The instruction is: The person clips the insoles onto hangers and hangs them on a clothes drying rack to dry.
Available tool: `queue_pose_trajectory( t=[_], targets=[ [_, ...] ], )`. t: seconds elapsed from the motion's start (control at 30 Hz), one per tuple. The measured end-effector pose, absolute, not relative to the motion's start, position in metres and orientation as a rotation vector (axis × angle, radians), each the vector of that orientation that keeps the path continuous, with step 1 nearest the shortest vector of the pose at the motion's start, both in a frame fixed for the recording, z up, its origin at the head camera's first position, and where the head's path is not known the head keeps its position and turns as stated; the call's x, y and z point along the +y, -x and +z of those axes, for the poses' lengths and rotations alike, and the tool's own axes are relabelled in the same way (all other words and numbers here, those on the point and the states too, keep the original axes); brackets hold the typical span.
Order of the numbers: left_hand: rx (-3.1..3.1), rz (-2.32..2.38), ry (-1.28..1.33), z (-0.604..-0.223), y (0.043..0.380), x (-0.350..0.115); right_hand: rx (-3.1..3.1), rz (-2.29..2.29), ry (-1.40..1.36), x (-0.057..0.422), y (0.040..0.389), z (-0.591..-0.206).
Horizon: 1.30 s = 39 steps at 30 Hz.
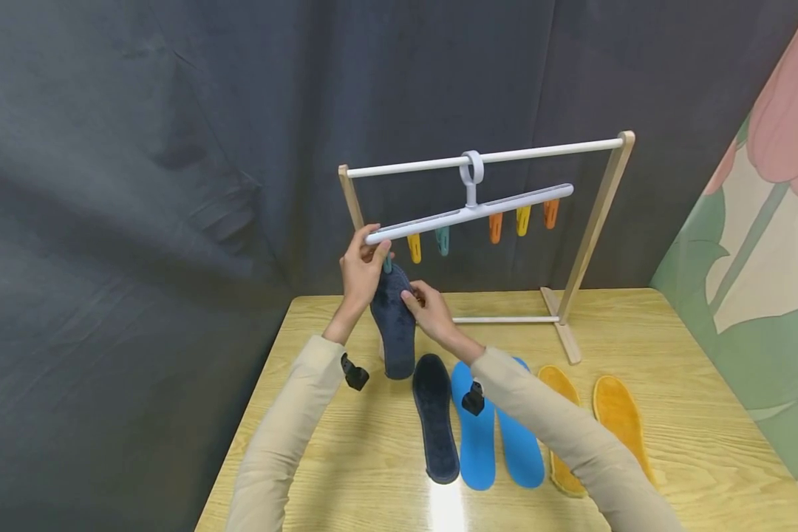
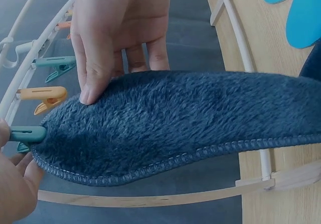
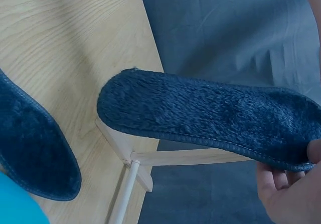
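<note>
A dark blue plush insole [image 1: 396, 332] hangs toe-up below the left end of a white hanger [image 1: 432, 222]. My left hand [image 1: 361, 273] is at that end, its thumb and fingers pinching a teal clothespin [image 2: 27, 133]. The clothespin's tip meets the insole's upper edge in the left wrist view. My right hand [image 1: 432, 310] pinches the insole's side near the top, thumb on the plush face and fingers behind. On the table below lies a second dark blue insole [image 1: 435, 421].
The hanger hangs tilted from a wooden rack [image 1: 592, 236] with a white top bar [image 1: 545, 153]. Several orange, yellow and teal clothespins [image 1: 496, 227] dangle from it. Two blue insoles [image 1: 476, 443] and two orange insoles [image 1: 620, 414] lie on the wooden table [image 1: 698, 414]. A dark curtain [image 1: 140, 222] stands behind.
</note>
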<state>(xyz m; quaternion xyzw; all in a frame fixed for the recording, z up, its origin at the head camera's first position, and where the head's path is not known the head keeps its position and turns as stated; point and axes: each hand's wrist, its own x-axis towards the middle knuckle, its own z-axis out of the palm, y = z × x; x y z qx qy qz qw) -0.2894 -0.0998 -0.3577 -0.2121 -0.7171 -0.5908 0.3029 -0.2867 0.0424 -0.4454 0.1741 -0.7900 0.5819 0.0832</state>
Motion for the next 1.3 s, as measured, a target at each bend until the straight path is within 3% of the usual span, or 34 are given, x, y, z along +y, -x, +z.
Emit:
queue_pose_trajectory(
  t=[0.23, 0.37, 0.6, 1.3],
  targets=[
    [-1.882, -1.608, 0.484, -0.374, 0.311, -0.103, -2.262, 1.802, -0.649, 0.051, 0.300, -0.473],
    [-1.901, -1.629, 0.427, -0.380, 0.319, -0.106, -2.302, 1.825, -0.573, 0.048, 0.307, -0.485],
    [-1.936, -1.628, 0.395, -0.382, 0.320, -0.109, -2.457, 1.745, -0.432, 0.045, 0.283, -0.462],
    [-1.936, -1.676, 0.368, -0.384, 0.319, -0.108, -2.548, 1.685, -0.396, 0.052, 0.275, -0.473]
  ],
)
